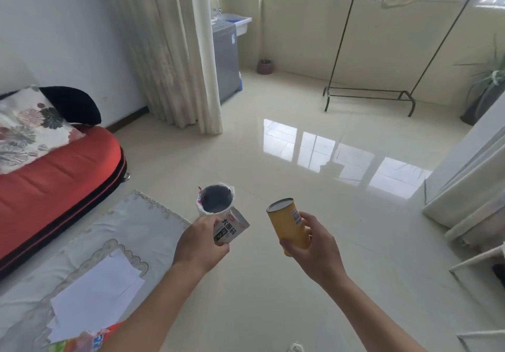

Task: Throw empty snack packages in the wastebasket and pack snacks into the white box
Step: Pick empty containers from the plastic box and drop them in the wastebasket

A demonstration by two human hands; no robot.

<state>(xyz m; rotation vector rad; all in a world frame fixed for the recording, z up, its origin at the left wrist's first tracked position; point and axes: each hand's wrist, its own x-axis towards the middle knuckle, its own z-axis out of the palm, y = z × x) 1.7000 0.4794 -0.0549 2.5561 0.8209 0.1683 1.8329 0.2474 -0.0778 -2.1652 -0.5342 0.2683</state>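
A: How far along is the tidying?

B: Partway at best, by the look of it. The person's left hand (202,242) pinches a small snack packet (232,228) between thumb and curled fingers. It is held in the air just on the near side of the wastebasket (216,201), which stands on the floor (273,283).

A: And the other hand?

B: The right hand (314,247) is wrapped round a yellow canister (287,223), held tilted in the air to the right of the basket and apart from it.

A: Is anything binned yet?

B: The basket's inside is dark, so its contents cannot be told. Neither held item has been dropped.

A: And the packing?

B: It looks not yet begun. A colourful snack bag (82,343) lies on the cloth-covered table (131,223) beside a flat white shape (95,299). That shape may be the box or only paper; it is too unclear to say.
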